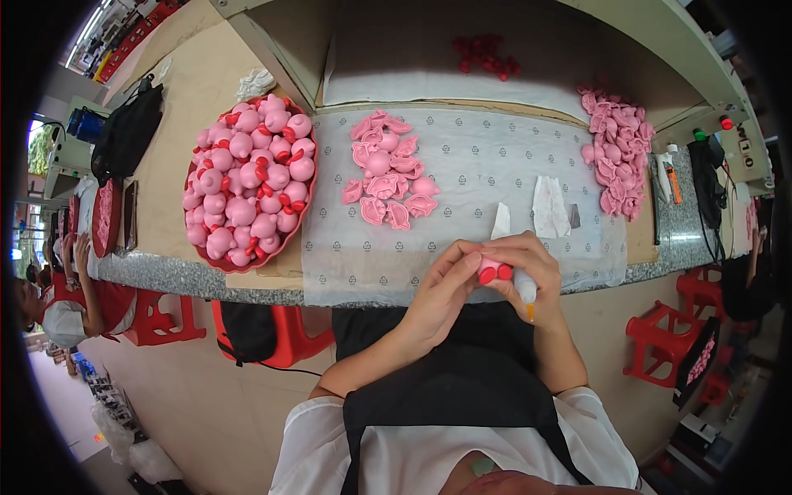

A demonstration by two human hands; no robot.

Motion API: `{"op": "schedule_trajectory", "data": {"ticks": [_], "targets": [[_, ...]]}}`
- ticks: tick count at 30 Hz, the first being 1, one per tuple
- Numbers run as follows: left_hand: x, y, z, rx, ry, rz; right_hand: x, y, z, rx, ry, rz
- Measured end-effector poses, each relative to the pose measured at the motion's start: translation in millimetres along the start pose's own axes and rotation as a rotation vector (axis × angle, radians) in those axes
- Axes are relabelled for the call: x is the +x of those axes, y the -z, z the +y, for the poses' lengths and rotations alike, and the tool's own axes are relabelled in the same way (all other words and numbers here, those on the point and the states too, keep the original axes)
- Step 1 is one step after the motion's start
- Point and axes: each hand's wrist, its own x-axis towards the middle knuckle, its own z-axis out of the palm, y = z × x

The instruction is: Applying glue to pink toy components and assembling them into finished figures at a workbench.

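Here you are, low and right of centre in the frame, with the pink piece [493, 262] up between both hands, its two red discs [487, 275] turned toward you. Your left hand [448, 283] has it pinched, thumb against fingers; your right hand [538, 262] closes in from the other side, fingers on the piece, and tucks the bottle [525, 286] against the palm, orange tip toward the bottom of the frame.

Looks like the fitting stage: discs seated on the piece, probably being pressed or lined up, the bottle likely glue. Whether they've bonded, I cannot tell.

What does the next move call for? A steady pinch, I'd say, even pressure on both discs, and that tip kept off the pink surface.

Over at left, the red bowl [310, 191] brims with similar pieces; pink shells [382, 208] spread left of centre on the mat [487, 157], and a pink heap [619, 157] lies upper right.
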Motion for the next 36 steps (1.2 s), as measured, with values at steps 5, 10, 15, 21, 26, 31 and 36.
{"op": "schedule_trajectory", "data": {"ticks": [5, 10, 15, 21, 26, 31, 36], "targets": [[4.3, 16.3, -0.3, 0.002, 0.026, -0.092, 8.2, 1.6, -4.7, -0.116, 0.084, -0.047], [4.5, 16.1, -4.7, 0.045, -0.07, -0.034, 9.4, 1.2, -2.1, -0.069, 0.047, -0.07], [2.8, 15.2, -3.6, 0.201, -0.23, -0.088, 4.0, 0.9, 10.0, 0.265, -0.139, -0.096], [-0.3, 14.6, 10.6, 1.037, -0.703, -0.014, -10.5, -7.9, 16.8, 0.691, -0.373, 0.013], [-2.4, 16.4, 7.2, 1.032, -0.712, 0.022, -9.0, -13.6, 17.4, 0.769, -0.306, 0.01], [-0.6, 13.3, 9.1, 1.079, -0.762, -0.002, -5.1, -16.9, 11.0, 0.767, -0.313, 0.053], [-0.5, 18.9, 6.2, 0.843, -0.657, -0.078, -3.1, -19.7, 6.8, 0.71, -0.298, 0.105]]}}
